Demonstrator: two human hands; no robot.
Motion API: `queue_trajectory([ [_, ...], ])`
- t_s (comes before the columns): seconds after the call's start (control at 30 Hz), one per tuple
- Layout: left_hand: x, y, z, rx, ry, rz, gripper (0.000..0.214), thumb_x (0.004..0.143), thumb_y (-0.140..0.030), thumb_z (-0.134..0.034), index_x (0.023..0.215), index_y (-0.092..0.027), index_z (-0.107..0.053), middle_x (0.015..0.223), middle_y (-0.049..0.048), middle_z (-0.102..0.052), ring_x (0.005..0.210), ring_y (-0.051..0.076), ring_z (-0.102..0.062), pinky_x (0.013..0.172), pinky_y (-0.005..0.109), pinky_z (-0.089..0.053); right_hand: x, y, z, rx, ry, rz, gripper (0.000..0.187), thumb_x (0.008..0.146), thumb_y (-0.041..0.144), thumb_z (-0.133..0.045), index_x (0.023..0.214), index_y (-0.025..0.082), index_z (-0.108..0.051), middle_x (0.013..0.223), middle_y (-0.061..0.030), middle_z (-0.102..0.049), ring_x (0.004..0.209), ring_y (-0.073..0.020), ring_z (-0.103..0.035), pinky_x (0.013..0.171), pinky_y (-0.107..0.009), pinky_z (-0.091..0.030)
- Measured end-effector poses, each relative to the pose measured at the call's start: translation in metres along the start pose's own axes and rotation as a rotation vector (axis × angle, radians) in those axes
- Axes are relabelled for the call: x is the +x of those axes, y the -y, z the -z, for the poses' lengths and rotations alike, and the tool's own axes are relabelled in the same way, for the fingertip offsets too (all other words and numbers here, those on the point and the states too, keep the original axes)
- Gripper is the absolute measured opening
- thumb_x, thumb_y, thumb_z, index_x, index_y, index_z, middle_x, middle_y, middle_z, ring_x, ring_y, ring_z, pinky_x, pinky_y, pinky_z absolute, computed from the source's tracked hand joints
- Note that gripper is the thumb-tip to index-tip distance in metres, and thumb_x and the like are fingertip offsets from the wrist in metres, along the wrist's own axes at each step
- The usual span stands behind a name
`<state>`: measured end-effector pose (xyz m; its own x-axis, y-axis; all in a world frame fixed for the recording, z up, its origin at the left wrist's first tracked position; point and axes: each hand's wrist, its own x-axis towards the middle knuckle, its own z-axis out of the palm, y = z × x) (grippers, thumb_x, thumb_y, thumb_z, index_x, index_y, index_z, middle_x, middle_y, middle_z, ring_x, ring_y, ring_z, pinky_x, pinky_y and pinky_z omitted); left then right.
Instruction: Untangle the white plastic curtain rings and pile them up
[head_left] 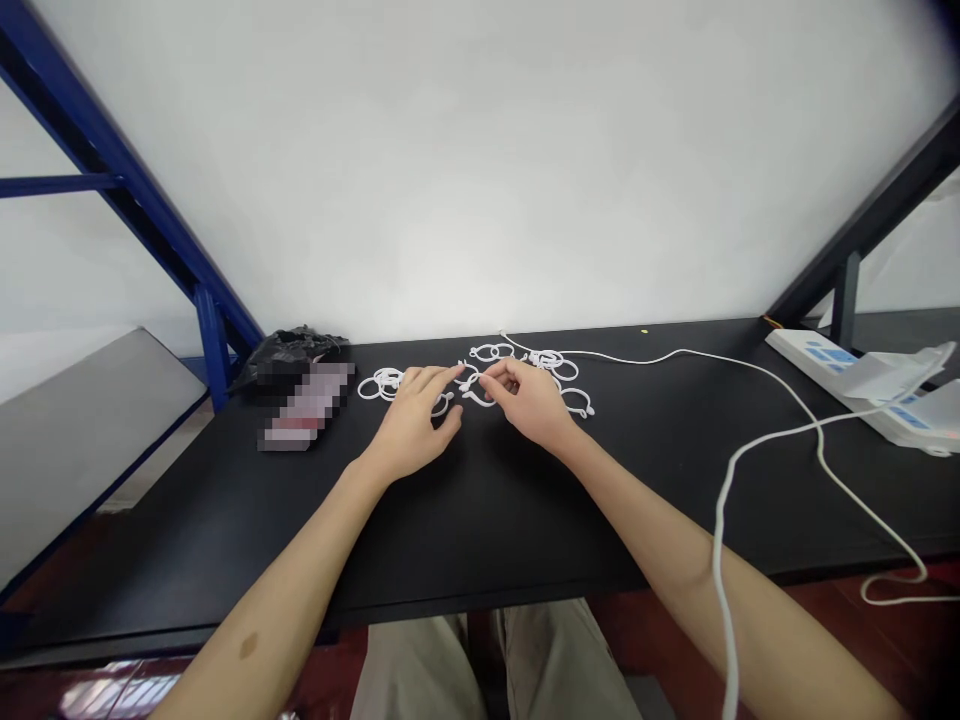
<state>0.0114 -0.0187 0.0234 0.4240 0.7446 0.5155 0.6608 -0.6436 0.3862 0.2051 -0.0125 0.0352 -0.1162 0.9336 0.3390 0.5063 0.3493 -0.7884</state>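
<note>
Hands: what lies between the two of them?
Small white loops on the black table, between left hand and right hand; the head view shows it.

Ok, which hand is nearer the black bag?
Left. The left hand lies on the table right of the bag, apart from it; the right hand is farther right, among the white loops.

White loops [491, 352], black table [480, 520]
</note>
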Motion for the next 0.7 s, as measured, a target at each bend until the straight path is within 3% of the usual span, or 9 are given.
queue_trajectory([
  [0.2,-0.001,-0.007,0.000,-0.144,0.048,0.046,0.046,0.093,-0.042,-0.052,0.135,-0.024,-0.050,0.129,0.0060,-0.061,0.109,0.023,-0.055,0.095,0.041,-0.047,-0.007,0.008,-0.012,0.151,0.014,-0.032,0.021,0.087,0.036,-0.057,0.074,0.020,-0.060,0.068,0.0019,-0.064,0.060,-0.0117,-0.055,0.059,-0.026,-0.042],
  [0.4,0.000,-0.008,-0.002,-0.185,0.038,0.089,0.043,0.090,-0.044,-0.056,0.129,-0.024,-0.054,0.119,0.0070,-0.065,0.105,0.023,-0.059,0.087,0.039,-0.051,-0.008,0.002,-0.019,0.068,0.045,0.040,0.019,0.089,0.032,-0.053,0.075,0.021,-0.058,0.068,0.0025,-0.063,0.062,-0.0118,-0.055,0.061,-0.026,-0.042],
  [0.53,0.000,-0.005,-0.005,-0.172,-0.007,0.152,0.036,0.085,-0.042,-0.064,0.117,-0.025,-0.058,0.109,0.0037,-0.066,0.096,0.020,-0.061,0.083,0.035,-0.051,-0.007,0.003,-0.016,-0.148,0.038,0.053,0.021,0.092,0.029,-0.049,0.075,0.021,-0.060,0.069,0.0004,-0.064,0.065,-0.0137,-0.056,0.063,-0.028,-0.040],
  [0.63,0.000,0.000,-0.007,-0.084,-0.035,0.145,0.039,0.083,-0.041,-0.066,0.118,-0.025,-0.057,0.106,0.0035,-0.065,0.097,0.022,-0.060,0.083,0.036,-0.051,-0.007,0.006,-0.013,-0.129,-0.031,0.031,0.023,0.096,0.035,-0.045,0.092,0.021,-0.063,0.080,-0.0013,-0.068,0.068,-0.0143,-0.058,0.066,-0.028,-0.042],
  [0.7,0.001,0.002,-0.006,-0.030,-0.033,0.119,0.038,0.084,-0.039,-0.064,0.118,-0.024,-0.056,0.108,0.0044,-0.065,0.101,0.023,-0.058,0.083,0.037,-0.050,-0.008,0.008,-0.012,-0.037,-0.001,0.083,0.026,0.096,0.040,-0.047,0.107,0.022,-0.062,0.091,-0.0020,-0.070,0.070,-0.0137,-0.060,0.069,-0.028,-0.045],
])
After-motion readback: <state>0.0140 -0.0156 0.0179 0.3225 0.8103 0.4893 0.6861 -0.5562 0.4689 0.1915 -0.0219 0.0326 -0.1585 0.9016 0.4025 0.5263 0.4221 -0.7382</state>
